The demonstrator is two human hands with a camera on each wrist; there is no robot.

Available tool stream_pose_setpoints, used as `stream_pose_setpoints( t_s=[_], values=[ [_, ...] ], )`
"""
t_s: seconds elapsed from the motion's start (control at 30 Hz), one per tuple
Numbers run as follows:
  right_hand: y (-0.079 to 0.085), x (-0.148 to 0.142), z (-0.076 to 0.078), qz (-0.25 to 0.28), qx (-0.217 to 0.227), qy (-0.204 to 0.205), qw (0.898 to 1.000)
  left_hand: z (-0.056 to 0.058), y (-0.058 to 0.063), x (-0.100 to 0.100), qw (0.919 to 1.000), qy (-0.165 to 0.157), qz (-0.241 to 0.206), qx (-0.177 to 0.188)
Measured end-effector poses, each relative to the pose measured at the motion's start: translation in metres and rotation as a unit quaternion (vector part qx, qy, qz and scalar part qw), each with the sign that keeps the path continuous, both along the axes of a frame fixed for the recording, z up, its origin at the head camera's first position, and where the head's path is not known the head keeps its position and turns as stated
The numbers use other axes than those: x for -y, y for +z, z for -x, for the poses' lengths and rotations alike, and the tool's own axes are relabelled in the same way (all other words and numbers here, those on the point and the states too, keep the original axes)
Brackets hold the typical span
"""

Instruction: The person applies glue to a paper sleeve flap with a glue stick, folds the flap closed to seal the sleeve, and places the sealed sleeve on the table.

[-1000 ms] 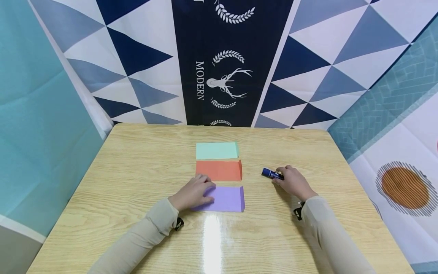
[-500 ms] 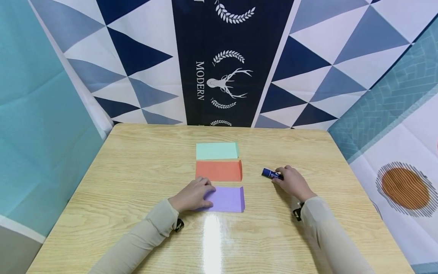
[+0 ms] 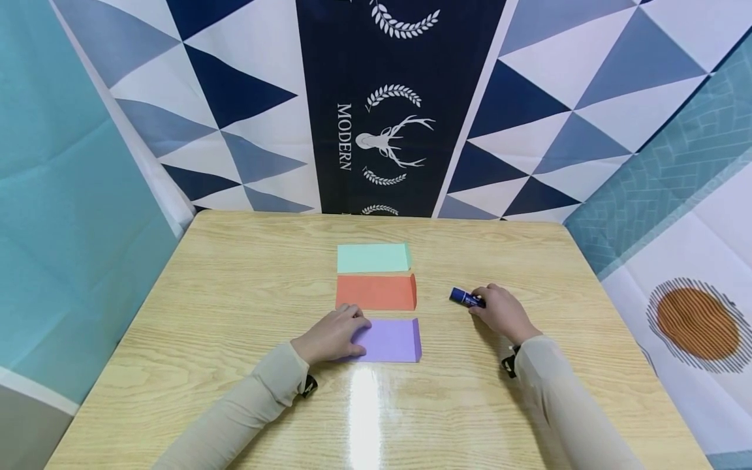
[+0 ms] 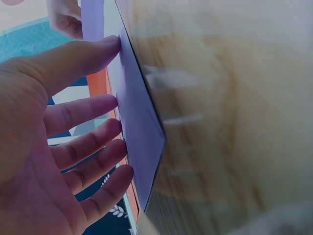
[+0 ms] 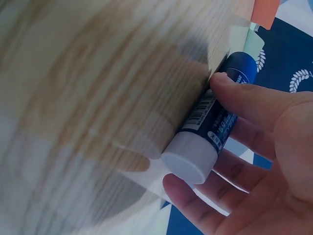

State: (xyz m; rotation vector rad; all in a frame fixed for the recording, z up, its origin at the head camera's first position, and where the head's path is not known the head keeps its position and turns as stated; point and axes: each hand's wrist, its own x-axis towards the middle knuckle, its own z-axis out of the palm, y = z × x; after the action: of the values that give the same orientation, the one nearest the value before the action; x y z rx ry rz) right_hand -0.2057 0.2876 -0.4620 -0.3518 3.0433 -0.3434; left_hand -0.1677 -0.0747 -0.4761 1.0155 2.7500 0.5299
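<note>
A purple envelope (image 3: 390,341) lies flat on the wooden table, its narrow flap at the right end. My left hand (image 3: 333,334) rests on its left part, covering that end. In the left wrist view, the spread fingertips and thumb touch the purple envelope (image 4: 139,127), with the fingers only slightly bent. To the right, my right hand (image 3: 502,314) grips a glue stick (image 3: 464,297) lying along the tabletop. The right wrist view shows the glue stick (image 5: 188,157) with its blue cap, barcode label and white base, thumb on one side and fingers on the other.
Beyond the purple envelope lie a red envelope (image 3: 376,292) and a mint green envelope (image 3: 371,258), lined up in a column with flaps to the right. Patterned cloth (image 3: 247,85) hangs behind the table (image 3: 247,261), and more cloth hangs at both sides.
My left thumb has shifted a little toward the near edge of the purple envelope. The right hand and the glue stick stay almost in place.
</note>
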Motion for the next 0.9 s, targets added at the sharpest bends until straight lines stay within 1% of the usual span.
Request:
stream_pose_setpoints(
  t_s=[0.23,0.6,0.8,0.9],
  values=[
    [-0.0012,0.0000,-0.0005,0.012,-0.020,0.000,1.000,0.0000,0.0010,-0.0001,0.9999,-0.007,-0.003,-0.007],
    [0.0025,0.0029,-0.0021,0.068,-0.016,-0.017,0.997,-0.0016,0.0006,-0.0033,1.0000,-0.006,0.000,0.001],
    [0.0049,0.0055,-0.0012,0.089,-0.013,-0.025,0.996,-0.0010,0.0000,-0.0065,0.9999,-0.007,0.005,-0.010],
    [0.0067,0.0076,-0.0022,0.099,-0.022,-0.021,0.995,-0.0008,-0.0010,-0.0081,0.9999,-0.009,0.004,-0.014]
  ],
)
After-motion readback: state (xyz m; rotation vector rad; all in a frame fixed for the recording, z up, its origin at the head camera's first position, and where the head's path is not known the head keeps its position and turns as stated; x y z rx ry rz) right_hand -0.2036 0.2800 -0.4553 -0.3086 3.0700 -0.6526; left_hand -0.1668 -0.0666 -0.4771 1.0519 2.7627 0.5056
